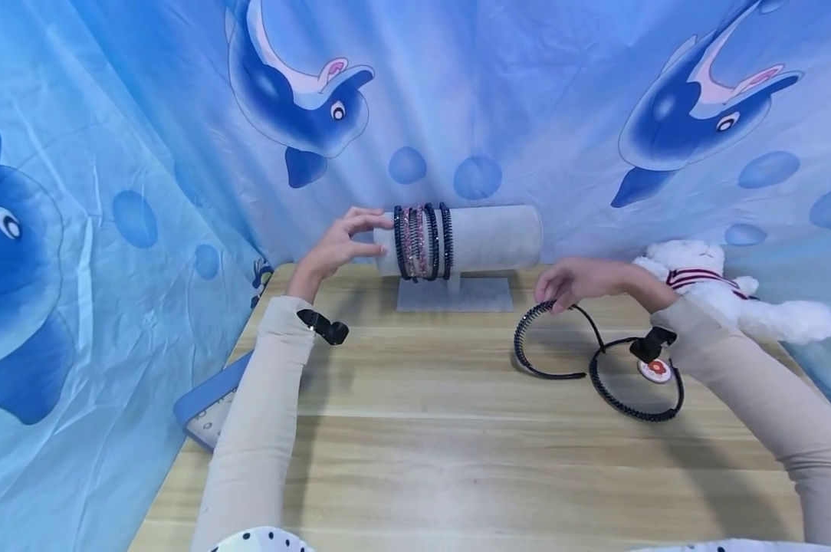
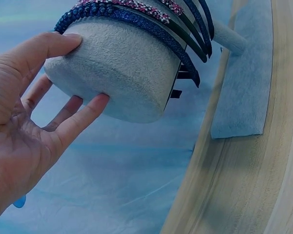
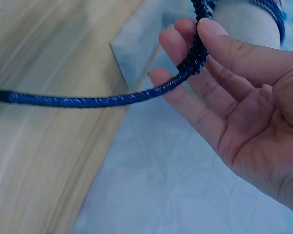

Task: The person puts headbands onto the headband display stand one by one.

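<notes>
A grey, cloth-covered cylinder headband stand point(image 1: 494, 236) stands at the back of the table. Several headbands point(image 1: 422, 241), some dark and some pink and glittery, sit side by side over its left half. My left hand point(image 1: 337, 244) holds the left end of the cylinder, thumb on one side and fingers on the other, beside the outermost headband point(image 2: 136, 25). To the right of the stand, my right hand point(image 1: 581, 282) pinches a dark beaded headband point(image 3: 107, 101) between thumb and fingers. This band curves down toward the tabletop, one end near a second dark headband point(image 1: 636, 414).
The second headband lies on the wooden table point(image 1: 429, 460) below my right wrist. A white plush toy point(image 1: 705, 284) and a round flower badge point(image 1: 655, 371) are at the right. A blue-edged item point(image 1: 211, 399) lies by the left edge. Dolphin-print curtains point(image 1: 457, 92) hang behind and at the sides.
</notes>
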Motion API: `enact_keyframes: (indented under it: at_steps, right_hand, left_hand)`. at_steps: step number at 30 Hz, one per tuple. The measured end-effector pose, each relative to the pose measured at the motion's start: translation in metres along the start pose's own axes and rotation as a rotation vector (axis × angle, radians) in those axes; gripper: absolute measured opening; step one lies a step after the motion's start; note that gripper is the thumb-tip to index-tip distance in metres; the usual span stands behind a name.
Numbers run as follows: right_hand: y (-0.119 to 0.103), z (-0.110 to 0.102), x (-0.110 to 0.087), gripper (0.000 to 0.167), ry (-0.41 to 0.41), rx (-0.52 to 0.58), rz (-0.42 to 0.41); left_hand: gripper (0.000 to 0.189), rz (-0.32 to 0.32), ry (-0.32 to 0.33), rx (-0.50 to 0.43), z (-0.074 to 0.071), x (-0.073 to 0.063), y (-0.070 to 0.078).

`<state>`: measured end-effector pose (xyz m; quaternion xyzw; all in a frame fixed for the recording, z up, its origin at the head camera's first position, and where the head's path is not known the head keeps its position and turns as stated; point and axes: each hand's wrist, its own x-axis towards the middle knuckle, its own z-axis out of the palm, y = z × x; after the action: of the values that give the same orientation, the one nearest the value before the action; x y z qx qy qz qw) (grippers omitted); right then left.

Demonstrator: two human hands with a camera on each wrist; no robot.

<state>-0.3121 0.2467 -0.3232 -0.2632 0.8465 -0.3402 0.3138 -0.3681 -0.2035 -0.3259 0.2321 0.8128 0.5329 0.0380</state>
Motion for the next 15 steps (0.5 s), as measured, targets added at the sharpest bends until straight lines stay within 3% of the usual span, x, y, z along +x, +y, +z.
enact_keyframes:
  at_steps: [7,15]
  right_hand:
    - [0.008,-0.016,-0.011,0.052,0.018,0.046,0.085]
    - [0.021,-0.031,-0.022,0.055,0.001,0.071,0.057]
  left_hand:
    - [0.049,-0.011,0.003,-0.001,0.001,0.001,0.003]
    - [0.046,0.008,0.005,-0.005,0.001,0.001,0.0]
